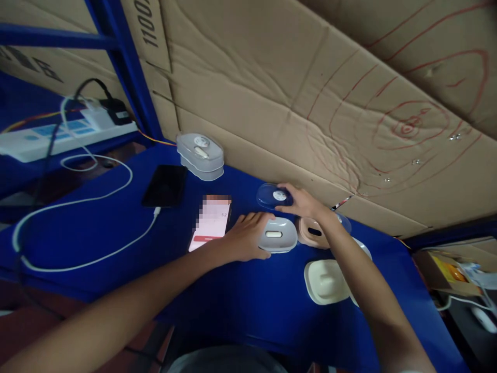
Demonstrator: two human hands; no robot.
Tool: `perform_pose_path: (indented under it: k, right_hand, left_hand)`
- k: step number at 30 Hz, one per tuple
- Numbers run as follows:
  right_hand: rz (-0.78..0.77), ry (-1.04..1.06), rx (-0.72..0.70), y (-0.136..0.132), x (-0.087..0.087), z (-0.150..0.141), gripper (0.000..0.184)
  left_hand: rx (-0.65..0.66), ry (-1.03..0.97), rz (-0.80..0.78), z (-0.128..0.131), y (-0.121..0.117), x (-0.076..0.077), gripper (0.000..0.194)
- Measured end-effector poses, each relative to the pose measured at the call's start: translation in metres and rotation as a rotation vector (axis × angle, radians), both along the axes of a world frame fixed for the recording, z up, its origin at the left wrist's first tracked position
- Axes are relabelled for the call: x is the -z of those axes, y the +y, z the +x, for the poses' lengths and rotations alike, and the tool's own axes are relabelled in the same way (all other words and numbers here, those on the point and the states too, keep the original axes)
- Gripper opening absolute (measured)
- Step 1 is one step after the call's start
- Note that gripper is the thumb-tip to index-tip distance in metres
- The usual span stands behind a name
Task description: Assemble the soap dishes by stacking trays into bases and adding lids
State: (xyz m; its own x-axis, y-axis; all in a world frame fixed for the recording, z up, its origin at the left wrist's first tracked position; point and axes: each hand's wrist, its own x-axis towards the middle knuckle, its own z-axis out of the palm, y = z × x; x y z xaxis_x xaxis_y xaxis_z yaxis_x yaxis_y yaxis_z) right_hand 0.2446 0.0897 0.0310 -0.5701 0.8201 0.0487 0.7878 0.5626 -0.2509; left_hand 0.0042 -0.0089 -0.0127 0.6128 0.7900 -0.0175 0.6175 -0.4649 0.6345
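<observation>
Grey dish (286, 240) sits on the blue table (248, 295), between the lit phone (212, 225) and the peach dish (307, 233). The left hand (250, 235) grips its left end, fingers at the far rim and thumb at the near one. The right hand (297, 200) holds the right end of the clear lid (267, 197) (a round white sticker on top), just beyond the grey dish. The cream dish (324, 282) lies nearer the person, to the right.

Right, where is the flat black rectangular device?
In the head view, the device lies left of centre on the blue table, between the thin white cable's plug and stacked grey oval containers.
</observation>
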Motion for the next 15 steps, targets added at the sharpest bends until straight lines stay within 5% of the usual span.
perform_pose_path:
  k: [6,11,15]
  right_hand:
    - [0.286,0.085,0.097,-0.065,-0.032,0.05,0.074]
    - [0.01,0.222,0.066,-0.123,-0.002,0.05,0.084]
    - [-0.01,0.123,-0.002,-0.159,0.023,0.037,0.074]
  left_hand:
    - [-0.112,-0.141,0.009,0.006,0.002,0.018,0.097]
    - [-0.056,-0.317,-0.081,0.01,-0.001,0.026,0.119]
    - [0.085,-0.438,-0.17,0.009,-0.006,0.029,0.122]
